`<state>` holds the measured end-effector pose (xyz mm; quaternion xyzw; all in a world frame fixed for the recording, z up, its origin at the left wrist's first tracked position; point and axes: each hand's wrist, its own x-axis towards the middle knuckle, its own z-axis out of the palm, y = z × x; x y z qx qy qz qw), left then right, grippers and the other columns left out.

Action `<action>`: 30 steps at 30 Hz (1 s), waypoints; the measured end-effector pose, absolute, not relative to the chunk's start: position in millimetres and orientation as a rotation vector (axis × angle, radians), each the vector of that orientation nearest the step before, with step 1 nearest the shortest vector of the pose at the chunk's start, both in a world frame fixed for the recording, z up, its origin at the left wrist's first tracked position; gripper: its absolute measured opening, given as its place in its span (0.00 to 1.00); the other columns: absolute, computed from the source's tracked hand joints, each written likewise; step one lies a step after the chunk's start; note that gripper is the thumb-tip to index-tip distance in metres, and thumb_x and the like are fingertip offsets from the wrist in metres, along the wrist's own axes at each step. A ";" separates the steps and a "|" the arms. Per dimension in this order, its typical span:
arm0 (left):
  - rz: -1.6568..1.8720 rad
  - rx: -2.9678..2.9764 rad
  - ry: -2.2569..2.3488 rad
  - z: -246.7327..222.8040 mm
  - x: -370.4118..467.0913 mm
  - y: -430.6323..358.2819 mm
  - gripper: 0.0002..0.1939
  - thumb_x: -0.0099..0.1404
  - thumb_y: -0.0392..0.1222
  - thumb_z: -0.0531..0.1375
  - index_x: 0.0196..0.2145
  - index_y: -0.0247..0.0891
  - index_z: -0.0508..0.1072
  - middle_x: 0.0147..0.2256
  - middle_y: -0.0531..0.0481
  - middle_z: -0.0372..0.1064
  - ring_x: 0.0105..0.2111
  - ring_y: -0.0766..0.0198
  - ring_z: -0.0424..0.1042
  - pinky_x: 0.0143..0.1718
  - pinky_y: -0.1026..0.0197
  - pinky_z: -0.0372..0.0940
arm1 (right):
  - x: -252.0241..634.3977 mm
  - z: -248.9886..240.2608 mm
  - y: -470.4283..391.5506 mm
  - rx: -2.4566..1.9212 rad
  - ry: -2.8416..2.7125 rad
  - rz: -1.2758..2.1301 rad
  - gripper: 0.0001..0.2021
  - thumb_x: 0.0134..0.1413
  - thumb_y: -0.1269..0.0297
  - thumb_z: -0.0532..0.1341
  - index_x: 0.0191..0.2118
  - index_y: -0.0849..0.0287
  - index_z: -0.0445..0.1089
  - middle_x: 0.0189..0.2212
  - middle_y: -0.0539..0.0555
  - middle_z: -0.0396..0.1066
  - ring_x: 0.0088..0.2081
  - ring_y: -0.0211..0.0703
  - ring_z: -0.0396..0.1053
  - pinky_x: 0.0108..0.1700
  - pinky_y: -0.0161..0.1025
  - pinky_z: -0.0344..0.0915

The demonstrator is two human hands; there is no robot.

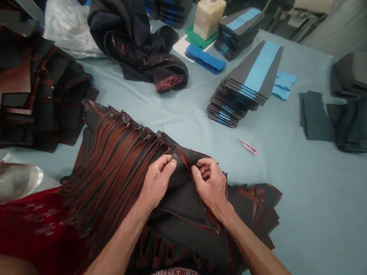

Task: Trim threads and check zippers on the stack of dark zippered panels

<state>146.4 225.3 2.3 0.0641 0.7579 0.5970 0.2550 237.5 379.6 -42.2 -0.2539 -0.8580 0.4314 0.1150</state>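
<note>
My left hand (158, 178) pinches the upper edge of a dark grey fabric piece (179, 199) between thumb and forefinger. Just to its right, my right hand (210, 182) has its fingers curled and pinched at the same piece, near a reddish-brown strip along its edge; the exact grip point is partly hidden. Under and left of my hands lies a row of overlapping dark pieces with brown lining (116, 149), bunched along their top edge. More brown-and-dark pieces (257, 201) fan out at the right. Pink-handled thread snips (248, 147) lie on the table beyond my right hand.
Stacks of grey panels with light-blue strips (260, 69) stand at the back of the pale blue table (311, 192). Piled dark pieces (48, 90) fill the left, near a clear plastic bag (66, 22) and a crumpled dark garment (140, 42). Dark folded fabric (360, 120) lies far right.
</note>
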 end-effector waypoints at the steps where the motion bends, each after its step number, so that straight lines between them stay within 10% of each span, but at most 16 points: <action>1: 1.636 0.203 2.067 5.5 153.6 223.1 0.12 0.73 0.47 0.57 0.36 0.39 0.75 0.36 0.48 0.77 0.37 0.59 0.75 0.43 0.60 0.70 | 239.6 -40.0 380.9 -0.660 -2.429 1.177 0.11 0.64 0.58 0.62 0.47 0.57 0.71 0.39 0.56 0.78 0.37 0.45 0.75 0.41 0.43 0.72; 5: 1.586 0.412 2.170 7.0 173.0 220.0 0.11 0.72 0.44 0.57 0.31 0.41 0.71 0.52 0.41 0.78 0.58 0.50 0.74 0.60 0.50 0.68 | 240.1 -29.8 388.6 -0.341 -2.396 0.948 0.15 0.65 0.66 0.62 0.56 0.57 0.70 0.52 0.62 0.77 0.54 0.53 0.74 0.57 0.53 0.71; 12: 1.455 0.605 2.222 6.0 173.7 211.0 0.09 0.72 0.43 0.58 0.33 0.40 0.72 0.77 0.37 0.46 0.76 0.44 0.49 0.70 0.43 0.60 | 243.4 -15.6 396.1 -0.091 -2.393 0.895 0.11 0.62 0.74 0.61 0.48 0.56 0.73 0.40 0.57 0.78 0.42 0.50 0.75 0.46 0.49 0.74; 19: 1.604 0.548 2.112 7.3 170.6 209.0 0.08 0.72 0.42 0.60 0.44 0.40 0.78 0.55 0.40 0.80 0.52 0.54 0.81 0.55 0.52 0.75 | 256.9 -16.5 378.6 -0.137 -2.475 0.725 0.24 0.64 0.73 0.61 0.64 0.53 0.66 0.54 0.62 0.76 0.55 0.54 0.75 0.57 0.55 0.75; 30: 1.580 0.407 2.377 3.0 173.7 220.2 0.13 0.74 0.46 0.59 0.46 0.38 0.80 0.38 0.50 0.83 0.32 0.64 0.79 0.36 0.64 0.72 | 261.5 -31.0 368.3 -0.137 -2.566 0.578 0.32 0.66 0.71 0.60 0.73 0.55 0.56 0.64 0.68 0.69 0.64 0.58 0.71 0.61 0.56 0.74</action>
